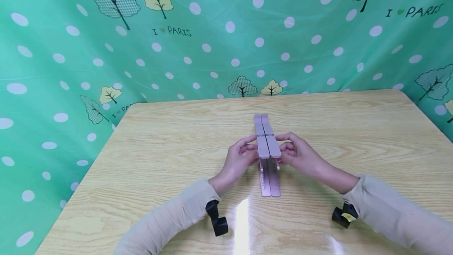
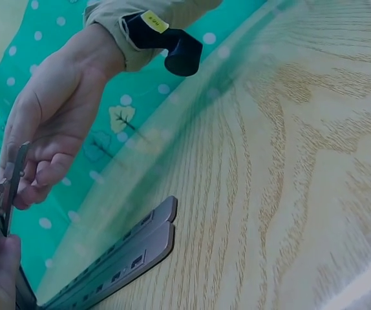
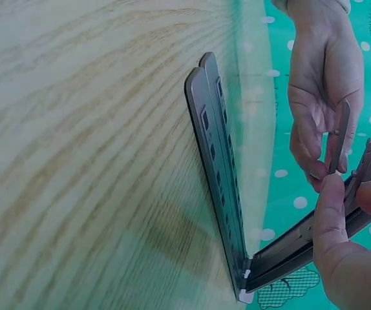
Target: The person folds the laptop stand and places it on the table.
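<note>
A mauve metal folding laptop stand (image 1: 268,145) stands partly unfolded mid-table, its two-strip upper panel raised above a slotted lower panel (image 1: 265,182). From the left side, my left hand (image 1: 236,162) grips it, thumb and fingers at a small support leg under the upper panel. On the opposite side my right hand (image 1: 301,156) pinches the other leg, forefinger along the panel's edge. The right wrist view shows a thin support leg (image 3: 341,139) between the hands and the panels joined at a hinge. In the left wrist view the slotted panel (image 2: 143,248) rests on the wood.
The stand is on a light wood-grain table (image 1: 159,145). A green dotted cloth (image 1: 212,30) with printed trees hangs behind and at both sides. Black camera mounts (image 1: 217,219) sit on both wrists, low over the table.
</note>
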### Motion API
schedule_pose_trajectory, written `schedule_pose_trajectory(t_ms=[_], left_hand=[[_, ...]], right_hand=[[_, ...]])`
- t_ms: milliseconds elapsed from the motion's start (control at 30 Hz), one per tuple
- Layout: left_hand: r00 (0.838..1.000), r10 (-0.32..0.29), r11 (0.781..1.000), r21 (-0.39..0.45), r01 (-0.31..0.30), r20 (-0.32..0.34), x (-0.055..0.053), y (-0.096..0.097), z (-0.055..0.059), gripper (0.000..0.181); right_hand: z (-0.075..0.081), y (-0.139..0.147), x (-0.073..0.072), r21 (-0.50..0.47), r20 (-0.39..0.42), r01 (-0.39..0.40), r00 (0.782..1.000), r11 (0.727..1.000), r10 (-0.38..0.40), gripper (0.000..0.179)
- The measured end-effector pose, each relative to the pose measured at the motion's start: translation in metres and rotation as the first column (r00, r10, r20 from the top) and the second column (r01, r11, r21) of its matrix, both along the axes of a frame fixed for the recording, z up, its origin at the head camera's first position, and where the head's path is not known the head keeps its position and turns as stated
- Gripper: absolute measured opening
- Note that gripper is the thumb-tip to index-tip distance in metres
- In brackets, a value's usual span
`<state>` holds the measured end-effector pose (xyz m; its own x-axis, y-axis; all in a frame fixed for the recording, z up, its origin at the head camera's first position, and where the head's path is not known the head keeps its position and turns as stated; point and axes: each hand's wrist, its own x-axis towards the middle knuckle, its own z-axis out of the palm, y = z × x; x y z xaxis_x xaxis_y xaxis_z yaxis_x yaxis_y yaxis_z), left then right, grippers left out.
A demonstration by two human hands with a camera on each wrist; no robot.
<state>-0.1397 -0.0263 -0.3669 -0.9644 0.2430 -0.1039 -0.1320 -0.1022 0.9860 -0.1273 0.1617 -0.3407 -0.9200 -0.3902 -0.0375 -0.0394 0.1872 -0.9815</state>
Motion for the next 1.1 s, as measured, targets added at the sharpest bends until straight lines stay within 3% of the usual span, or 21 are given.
schedule_pose_trajectory(t_ms=[433, 733, 967, 1100], left_hand=[[0.999, -0.049, 0.999, 0.015, 0.049, 0.014, -0.001, -0.003, -0.008, 0.044], [0.995, -0.059, 0.998, 0.021, 0.058, 0.077, -0.003, -0.007, -0.008, 0.036], [0.993, -0.109, 0.993, 0.049, 0.107, 0.046, -0.002, -0.01, -0.01, 0.043], [0.993, -0.117, 0.993, 0.012, 0.117, 0.027, -0.003, -0.01, -0.012, 0.047]], right_hand=[[-0.005, 0.0, 0.003, 0.01, 0.048, 0.008, 0.999, 1.0, -0.009, 0.044], [-0.007, 0.003, 0.002, 0.015, 0.061, 0.007, 0.998, 1.0, -0.008, 0.044], [-0.004, 0.002, 0.002, 0.043, 0.109, 0.033, 0.993, 0.999, -0.038, 0.042], [-0.007, 0.002, 0.004, 0.045, 0.102, 0.031, 0.994, 0.999, -0.036, 0.048]])
